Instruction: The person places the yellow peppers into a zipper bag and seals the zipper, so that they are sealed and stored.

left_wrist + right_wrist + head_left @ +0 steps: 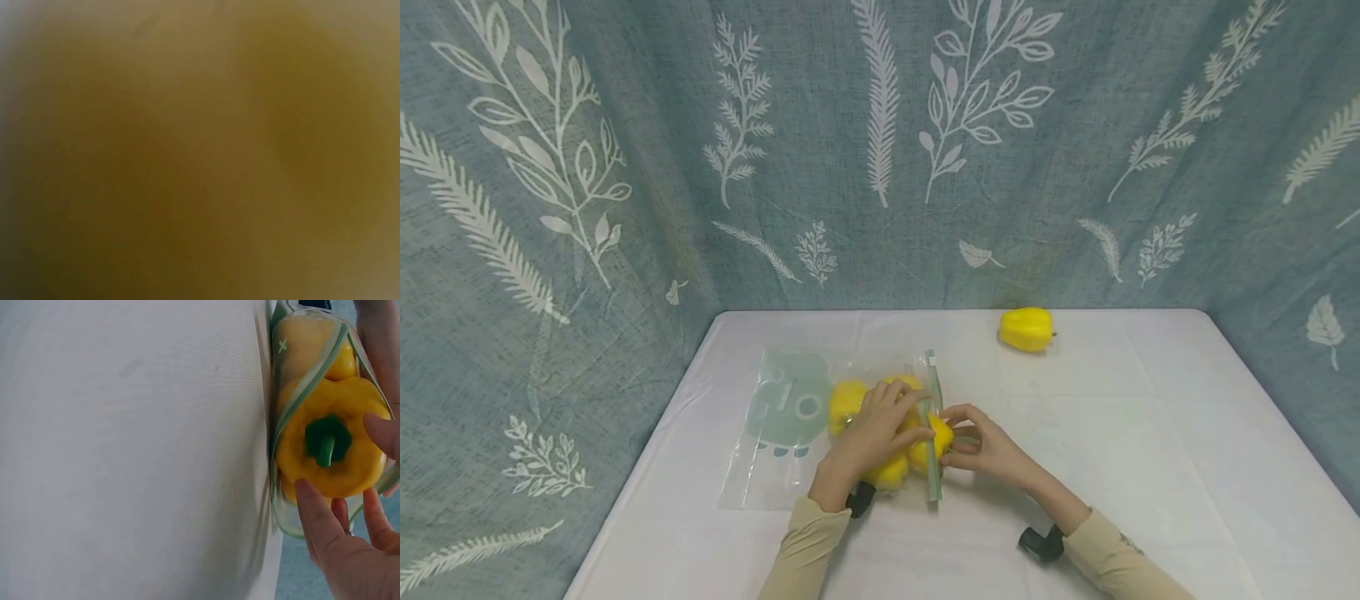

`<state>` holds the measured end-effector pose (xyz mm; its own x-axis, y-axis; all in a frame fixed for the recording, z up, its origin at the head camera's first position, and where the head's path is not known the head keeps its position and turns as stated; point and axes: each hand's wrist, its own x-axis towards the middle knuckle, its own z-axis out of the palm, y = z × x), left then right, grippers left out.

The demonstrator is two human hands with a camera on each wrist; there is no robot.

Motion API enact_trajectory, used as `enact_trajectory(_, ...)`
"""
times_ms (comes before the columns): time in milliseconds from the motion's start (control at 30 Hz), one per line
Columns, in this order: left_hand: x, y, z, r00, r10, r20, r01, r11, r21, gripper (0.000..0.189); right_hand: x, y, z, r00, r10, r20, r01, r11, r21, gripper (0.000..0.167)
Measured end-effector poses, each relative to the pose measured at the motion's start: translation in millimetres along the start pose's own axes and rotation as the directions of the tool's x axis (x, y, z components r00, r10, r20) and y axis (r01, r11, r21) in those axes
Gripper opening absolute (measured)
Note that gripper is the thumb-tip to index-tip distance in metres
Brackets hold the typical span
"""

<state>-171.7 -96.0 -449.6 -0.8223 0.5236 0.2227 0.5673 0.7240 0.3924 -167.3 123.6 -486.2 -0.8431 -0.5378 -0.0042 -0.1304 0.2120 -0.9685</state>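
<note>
A clear zip bag (741, 479) with a pale green zip strip and a teal cartoon print lies on the table. Several yellow bell peppers (846, 402) sit inside it. Another yellow bell pepper (290, 447) is in the bag's mouth, its green stem facing outward. My right hand (988, 450) holds this pepper's outer end, fingertips against its edge. Across the top of the bag lies my left hand (880, 425), thumb and fingers gripping the mouth by the zip strip. The left wrist view is only a brown-yellow blur.
One loose yellow bell pepper (1026, 329) lies on its side near the back edge of the white-covered table (1150, 467). Teal curtains (820, 150) with white leaf patterns hang behind and along both sides. A small black camera (1041, 546) is on the right wrist.
</note>
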Motion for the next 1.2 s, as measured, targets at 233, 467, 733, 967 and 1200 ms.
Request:
enact_trajectory(233,0.3,-0.2,0.2,1.0,0.015,-0.011,-0.015,1.0,0.006,0.056,-6.7,-21,0,0.999,-0.033,0.012,0.033,0.999,-0.001,0.045)
enact_trajectory(467,-0.2,0.2,0.0,1.0,0.022,-0.013,-0.022,1.0,0.0,0.055,-8.9,-22,-1,0.999,-0.051,0.018,0.051,0.999,-0.015,0.038)
enact_trajectory(733,-0.2,-0.7,0.2,1.0,0.029,-0.012,-0.029,1.0,0.009,0.055,-3.7,4,-4,0.999,-0.032,0.008,0.032,0.999,-0.013,0.038)
enact_trajectory(967,0.0,-0.4,-0.6,0.999,0.036,-0.013,-0.036,0.999,0.005,0.055,-5.4,6,-6,0.997,-0.073,0.003,0.073,0.997,-0.031,0.035)
enact_trajectory(1200,-0.2,0.5,-1.0,0.998,0.052,-0.029,-0.052,0.998,0.024,0.054,-5.6,6,-6,0.997,-0.064,0.031,0.064,0.998,0.001,0.031)
